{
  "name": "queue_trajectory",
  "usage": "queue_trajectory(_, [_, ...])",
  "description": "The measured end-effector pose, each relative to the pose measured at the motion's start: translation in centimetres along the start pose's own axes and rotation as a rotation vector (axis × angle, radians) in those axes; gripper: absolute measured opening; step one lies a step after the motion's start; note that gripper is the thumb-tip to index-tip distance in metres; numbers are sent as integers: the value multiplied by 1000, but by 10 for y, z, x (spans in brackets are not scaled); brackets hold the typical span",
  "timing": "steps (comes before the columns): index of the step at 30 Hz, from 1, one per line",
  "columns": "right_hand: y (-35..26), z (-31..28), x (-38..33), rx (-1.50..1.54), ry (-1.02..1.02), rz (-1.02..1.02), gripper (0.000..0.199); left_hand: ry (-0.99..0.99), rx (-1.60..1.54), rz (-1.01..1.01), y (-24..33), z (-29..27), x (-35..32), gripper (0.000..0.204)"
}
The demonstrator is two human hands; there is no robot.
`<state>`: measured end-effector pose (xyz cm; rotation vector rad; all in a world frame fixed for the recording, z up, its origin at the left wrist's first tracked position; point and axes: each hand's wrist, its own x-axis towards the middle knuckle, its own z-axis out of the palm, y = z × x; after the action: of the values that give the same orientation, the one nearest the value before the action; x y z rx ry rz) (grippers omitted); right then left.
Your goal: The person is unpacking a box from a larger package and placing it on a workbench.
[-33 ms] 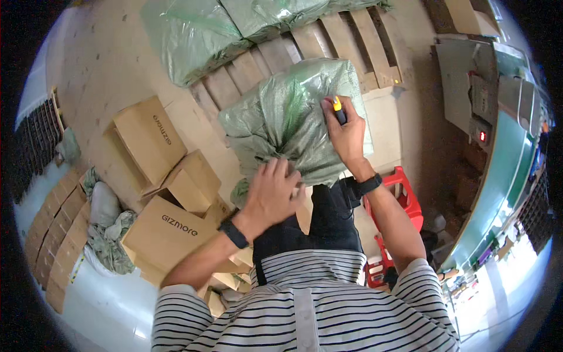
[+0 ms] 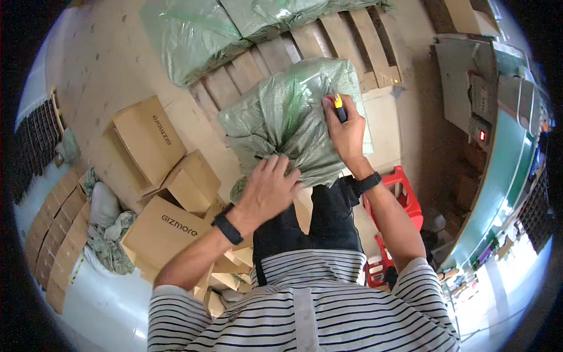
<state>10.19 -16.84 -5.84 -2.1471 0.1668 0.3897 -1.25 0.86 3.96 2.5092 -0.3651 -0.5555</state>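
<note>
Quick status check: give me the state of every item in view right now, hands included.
green woven sack: closed, neck bunched, gripped by both hands
left hand: clenched on the sack's bunched end
right hand: holds the cutter, rests on the sack
yellow-black cutter: held, tip against the sack
cardboard boxes: flaps open
wooden pallet: partly loaded with other green sacks

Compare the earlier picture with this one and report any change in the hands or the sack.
Nothing visibly changed: left hand grips the gathered neck of the green woven sack, right hand holds the yellow-handled cutter against it.
</note>
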Motion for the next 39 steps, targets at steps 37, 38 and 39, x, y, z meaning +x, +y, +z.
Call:
queue_trajectory(37, [-5, -53, 15, 261, 460, -42, 22, 28, -363, -352, -50, 4, -28, 26])
queue_trajectory(38, [-13, -56, 8, 257, 458, -47, 22, -90, -274, -286, -53, 3, -19, 27])
queue_trajectory(39, [-20, -56, 1, 192, 403, -9, 21, -81, -175, -217, -63, 9, -12, 25])
